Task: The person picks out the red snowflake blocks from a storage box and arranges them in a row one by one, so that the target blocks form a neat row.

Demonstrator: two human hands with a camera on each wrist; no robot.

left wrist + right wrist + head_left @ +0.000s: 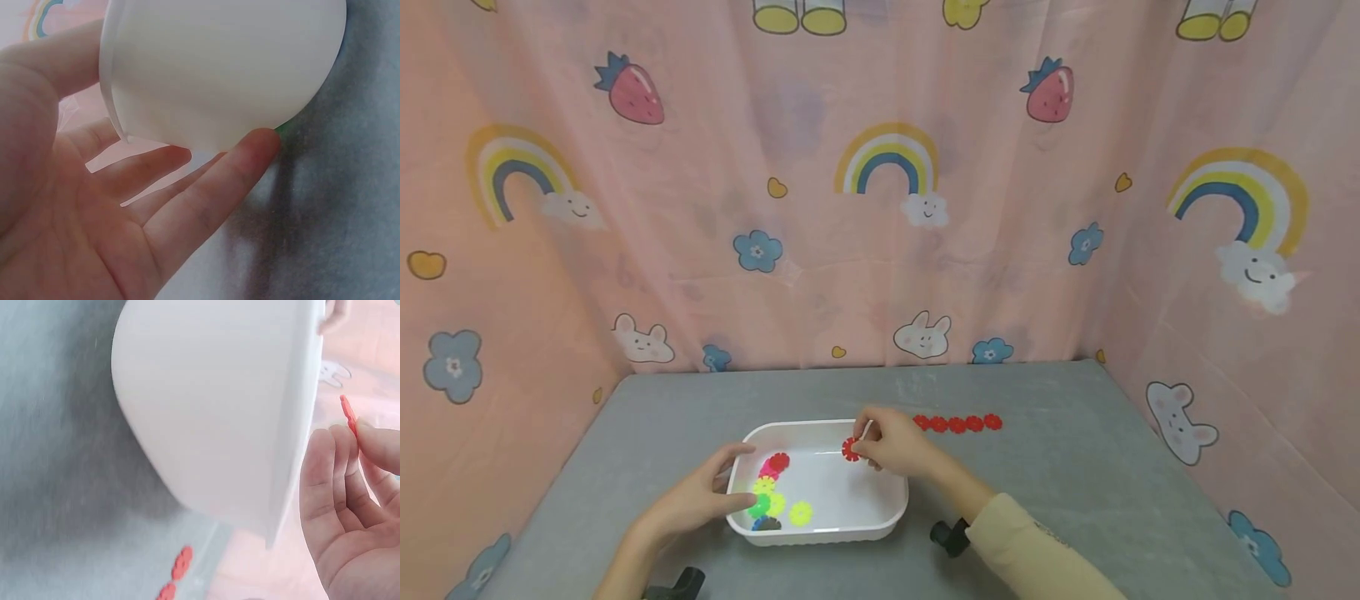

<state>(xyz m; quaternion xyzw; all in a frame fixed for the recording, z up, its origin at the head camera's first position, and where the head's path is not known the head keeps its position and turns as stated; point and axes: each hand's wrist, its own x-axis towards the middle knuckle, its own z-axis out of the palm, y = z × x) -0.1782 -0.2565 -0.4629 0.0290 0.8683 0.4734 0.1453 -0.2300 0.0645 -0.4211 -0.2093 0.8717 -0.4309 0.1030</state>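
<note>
A white plastic basin (820, 533) stands on the table. My left hand (706, 492) holds its left end, thumb over the rim and fingers against the wall; the left wrist view shows the hand (125, 206) at the basin's curved end (225, 69). Above the basin's right part, my right hand (891, 442) pinches a red notched plastic disc (849, 450) between thumb and fingertips. Edge-on in the right wrist view, the red disc (348, 412) is clear of the basin wall (206, 406). Inside the basin's left part lie red (780, 462), pink, yellow (801, 513), green (760, 505) and dark discs (767, 523).
Behind and right of the basin, several red discs (957, 425) lie in a row on the grey table (1060, 492). A patterned pink curtain (865, 275) rises behind the table and at both sides. Dark wrist-mounted devices (950, 538) show by both forearms.
</note>
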